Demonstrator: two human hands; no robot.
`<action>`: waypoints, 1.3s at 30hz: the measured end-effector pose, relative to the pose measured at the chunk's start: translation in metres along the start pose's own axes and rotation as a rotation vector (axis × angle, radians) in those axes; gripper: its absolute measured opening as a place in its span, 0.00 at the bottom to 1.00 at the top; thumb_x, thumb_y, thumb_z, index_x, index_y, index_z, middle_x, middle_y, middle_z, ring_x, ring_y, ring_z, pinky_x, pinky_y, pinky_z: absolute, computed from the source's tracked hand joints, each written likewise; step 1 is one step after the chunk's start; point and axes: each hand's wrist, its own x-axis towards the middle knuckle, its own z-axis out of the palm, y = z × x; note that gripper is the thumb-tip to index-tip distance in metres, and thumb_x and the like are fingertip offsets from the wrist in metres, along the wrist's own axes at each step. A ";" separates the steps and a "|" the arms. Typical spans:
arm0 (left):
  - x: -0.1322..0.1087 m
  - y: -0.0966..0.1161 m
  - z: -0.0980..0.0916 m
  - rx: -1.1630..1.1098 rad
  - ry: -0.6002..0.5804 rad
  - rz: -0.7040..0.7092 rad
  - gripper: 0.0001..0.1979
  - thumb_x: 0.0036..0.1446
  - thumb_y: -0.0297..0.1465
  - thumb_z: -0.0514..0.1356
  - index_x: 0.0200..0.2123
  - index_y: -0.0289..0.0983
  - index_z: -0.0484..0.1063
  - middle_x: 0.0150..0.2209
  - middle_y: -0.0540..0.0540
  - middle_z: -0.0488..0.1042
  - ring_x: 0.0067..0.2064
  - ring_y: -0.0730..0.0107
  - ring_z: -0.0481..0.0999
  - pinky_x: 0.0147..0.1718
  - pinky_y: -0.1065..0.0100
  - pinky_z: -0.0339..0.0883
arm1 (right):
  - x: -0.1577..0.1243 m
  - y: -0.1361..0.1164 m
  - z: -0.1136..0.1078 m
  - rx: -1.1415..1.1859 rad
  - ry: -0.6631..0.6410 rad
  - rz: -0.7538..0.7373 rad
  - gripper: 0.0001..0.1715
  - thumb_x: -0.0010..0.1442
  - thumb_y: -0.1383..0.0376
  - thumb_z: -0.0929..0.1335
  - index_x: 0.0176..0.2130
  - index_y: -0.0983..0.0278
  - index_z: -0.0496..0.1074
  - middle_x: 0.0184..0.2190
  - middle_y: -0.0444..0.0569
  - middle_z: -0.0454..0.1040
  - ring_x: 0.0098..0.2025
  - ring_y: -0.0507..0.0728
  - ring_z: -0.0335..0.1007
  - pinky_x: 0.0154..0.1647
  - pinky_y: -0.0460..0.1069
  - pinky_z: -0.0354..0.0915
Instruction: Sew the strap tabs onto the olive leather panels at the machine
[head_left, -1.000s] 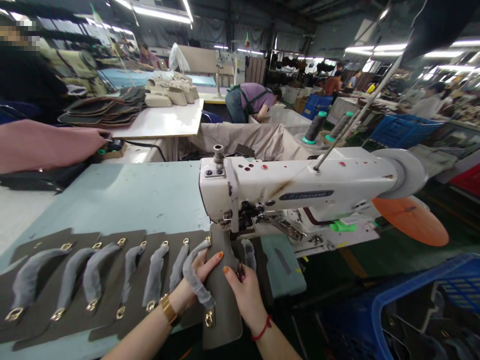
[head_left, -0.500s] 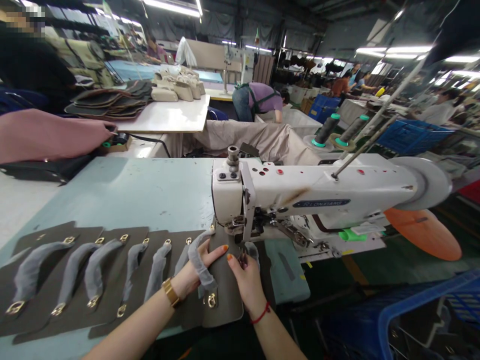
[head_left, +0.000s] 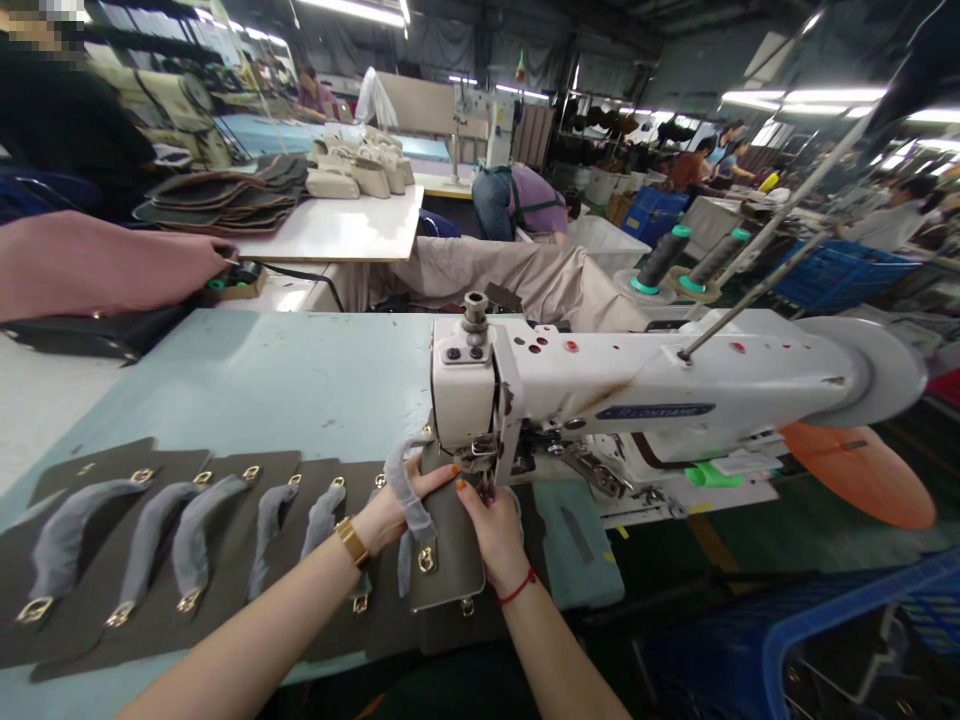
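Observation:
A dark grey-brown bag panel (head_left: 454,560) lies under the head of the white sewing machine (head_left: 465,390). Its handle, wrapped in translucent grey film (head_left: 409,505), loops over my left hand (head_left: 386,515), and a gold buckle (head_left: 427,559) ends it. My left thumb presses on the panel's top; the other fingers are partly hidden by the handle. At the panel's right edge, my right hand (head_left: 499,535) is closed, thumb on the edge. A small dark metal piece shows by its fingers, too little to name.
Several similar panels with wrapped handles (head_left: 60,545) overlap along the pale blue table (head_left: 300,370) to the left. A blue crate (head_left: 772,640) stands at lower right. Thread cones (head_left: 660,262) rise behind the machine. A person in purple (head_left: 536,200) bends over a bin beyond.
The panel has moved forward, away from me, under the machine head, with both hands going along with it. More of the panels beneath now shows at its near edge.

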 end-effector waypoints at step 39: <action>0.043 0.048 -0.019 0.226 -0.374 -0.166 0.23 0.40 0.29 0.70 0.44 0.33 0.77 0.37 0.41 0.81 0.37 0.51 0.80 0.34 0.63 0.75 | 0.010 0.009 0.008 -0.134 0.168 -0.116 0.24 0.59 0.54 0.64 0.18 0.64 0.72 0.18 0.47 0.73 0.22 0.53 0.68 0.24 0.45 0.59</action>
